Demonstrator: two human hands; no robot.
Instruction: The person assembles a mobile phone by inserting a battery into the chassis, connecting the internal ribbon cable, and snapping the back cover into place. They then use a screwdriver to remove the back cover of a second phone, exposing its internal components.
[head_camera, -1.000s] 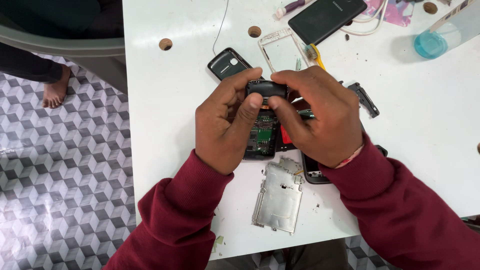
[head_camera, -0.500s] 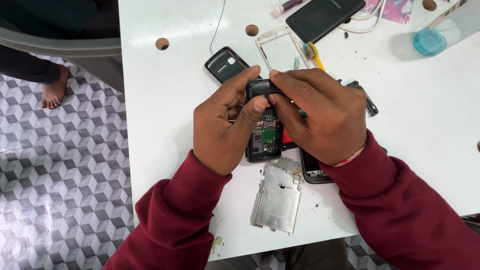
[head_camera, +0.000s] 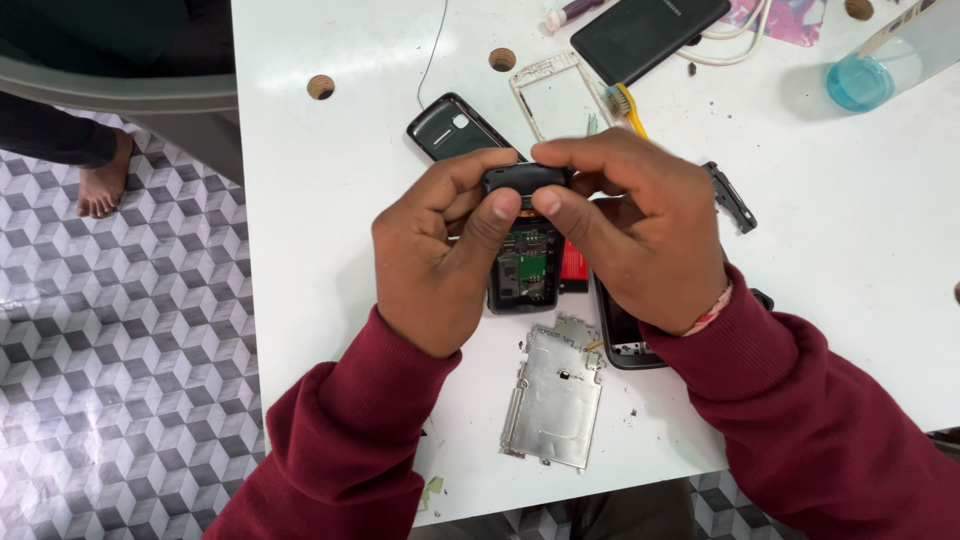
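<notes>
Two hands meet over the white table (head_camera: 330, 260); our left hand (head_camera: 435, 265) curls closed, thumb and fingers pinching the top of the opened phone body (head_camera: 525, 265) held just above the tabletop; our right hand (head_camera: 640, 235) grips the same dark end piece from the other side; a metal plate (head_camera: 553, 395) lies below; a dark back cover (head_camera: 452, 128) sits above.

Maroon sleeves (head_camera: 350, 440); pink wrist thread (head_camera: 708, 318)
</notes>
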